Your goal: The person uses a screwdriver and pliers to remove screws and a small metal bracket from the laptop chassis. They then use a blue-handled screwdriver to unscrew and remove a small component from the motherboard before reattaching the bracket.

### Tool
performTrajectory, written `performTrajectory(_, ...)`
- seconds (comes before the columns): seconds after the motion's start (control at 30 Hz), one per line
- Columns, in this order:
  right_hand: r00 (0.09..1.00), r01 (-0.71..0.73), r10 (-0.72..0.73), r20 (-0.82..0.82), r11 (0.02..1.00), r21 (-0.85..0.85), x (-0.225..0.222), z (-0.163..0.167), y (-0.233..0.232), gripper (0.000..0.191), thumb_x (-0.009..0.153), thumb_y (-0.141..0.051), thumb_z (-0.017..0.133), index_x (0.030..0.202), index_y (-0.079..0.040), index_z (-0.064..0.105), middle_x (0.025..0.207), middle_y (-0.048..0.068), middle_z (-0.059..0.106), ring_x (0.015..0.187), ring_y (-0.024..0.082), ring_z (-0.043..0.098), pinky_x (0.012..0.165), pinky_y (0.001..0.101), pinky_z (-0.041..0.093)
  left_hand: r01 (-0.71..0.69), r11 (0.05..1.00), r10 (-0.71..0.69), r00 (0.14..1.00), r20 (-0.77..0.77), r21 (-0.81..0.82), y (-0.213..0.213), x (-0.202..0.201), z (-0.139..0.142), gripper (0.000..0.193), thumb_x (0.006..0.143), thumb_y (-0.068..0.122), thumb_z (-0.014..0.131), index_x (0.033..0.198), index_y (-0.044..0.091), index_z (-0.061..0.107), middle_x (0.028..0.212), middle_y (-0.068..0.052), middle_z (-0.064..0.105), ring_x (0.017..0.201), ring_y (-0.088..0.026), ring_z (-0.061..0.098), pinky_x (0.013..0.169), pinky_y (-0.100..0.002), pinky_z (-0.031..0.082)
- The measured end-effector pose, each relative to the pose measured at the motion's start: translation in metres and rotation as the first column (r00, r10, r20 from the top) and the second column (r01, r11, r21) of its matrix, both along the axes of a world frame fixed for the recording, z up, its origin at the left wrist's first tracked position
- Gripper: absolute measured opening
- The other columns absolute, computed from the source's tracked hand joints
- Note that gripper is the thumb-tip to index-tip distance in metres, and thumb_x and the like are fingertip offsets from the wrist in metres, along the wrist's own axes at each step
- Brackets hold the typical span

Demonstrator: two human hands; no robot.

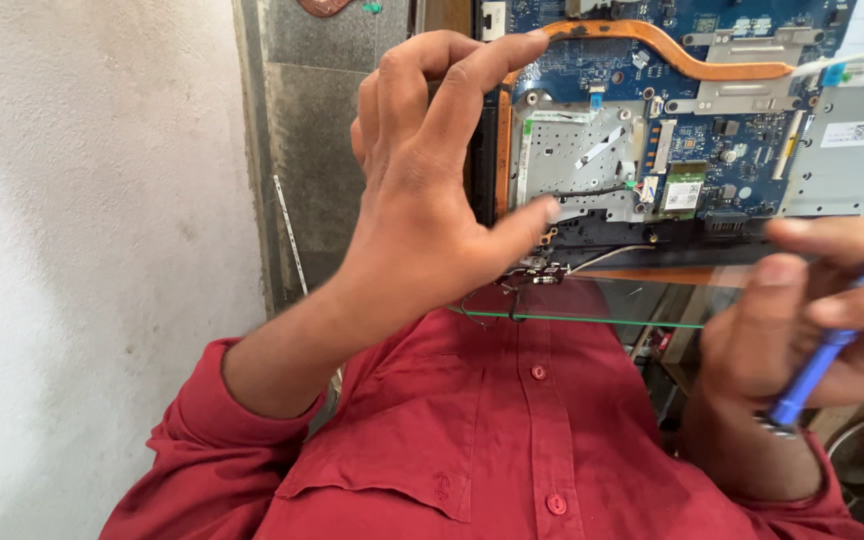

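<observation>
1. Blue circuit board of the opened laptop (692, 120) lies bare at the top of the view, a copper heat pipe (652, 45) curving across it.
2. Left hand (422, 200) grips the laptop's left edge: the fingers curl over the top corner, and the thumb presses on the silver metal plate (577, 150) beside a thin black wire (592, 190).
3. Right hand (812, 320) is below the laptop's lower right edge, closed around a blue-handled screwdriver (822, 350) held slanting, clear of the board.
4. Red shirt (512, 430) fills the space beneath the laptop.
</observation>
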State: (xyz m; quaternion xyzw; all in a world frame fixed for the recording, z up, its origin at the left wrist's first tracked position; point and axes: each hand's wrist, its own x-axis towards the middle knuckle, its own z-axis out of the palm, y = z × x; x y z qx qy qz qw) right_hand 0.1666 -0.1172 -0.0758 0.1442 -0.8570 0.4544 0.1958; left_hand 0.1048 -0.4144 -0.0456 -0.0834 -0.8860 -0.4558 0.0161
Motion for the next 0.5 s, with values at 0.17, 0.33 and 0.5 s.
performTrajectory(0.17, 1.000, -0.002, 0.002, 0.015, 0.999, -0.037, 0.009, -0.005, -0.012, 0.030, 0.103, -0.001, 0.074, 0.104, -0.009, 0.044, 0.100, 0.018, 0.074, 0.083, 0.020, 0.059, 0.076, 0.0247, 0.043, -0.059, 0.998, 0.060, 0.998, -0.030, 0.027, 0.003, 0.010, -0.007, 0.079, 0.081, 0.026, 0.091, 0.146, 0.024, 0.047, 0.135, -0.002, 0.042, 0.132, -0.022, 0.041, 0.118, -0.041, 0.032)
performTrajectory(0.33, 0.995, -0.101, 0.100, 0.017, 0.995, 0.025, 0.006, -0.002, -0.027, 0.031, 0.103, 0.000, 0.072, 0.104, -0.010, 0.043, 0.101, 0.019, 0.074, 0.082, 0.021, 0.060, 0.076, 0.0244, 0.042, -0.047, 0.946, 0.050, 0.999, -0.003, 0.320, -0.020, 0.016, -0.011, 0.048, 0.099, 0.014, 0.081, 0.139, 0.020, 0.056, 0.140, 0.000, 0.056, 0.130, -0.018, 0.054, 0.111, -0.033, 0.043)
performTrajectory(0.5, 0.970, -0.241, 0.235, 0.059, 0.964, 0.116, -0.004, 0.015, -0.051, 0.037, 0.092, 0.001, 0.078, 0.096, -0.012, 0.044, 0.101, 0.014, 0.074, 0.082, 0.025, 0.069, 0.078, 0.0297, 0.050, -0.010, 0.936, 0.006, 1.000, 0.012, 0.353, -0.039, 0.037, -0.006, 0.048, 0.089, 0.010, 0.074, 0.133, 0.014, 0.058, 0.144, -0.006, 0.057, 0.132, -0.024, 0.055, 0.110, -0.035, 0.043)
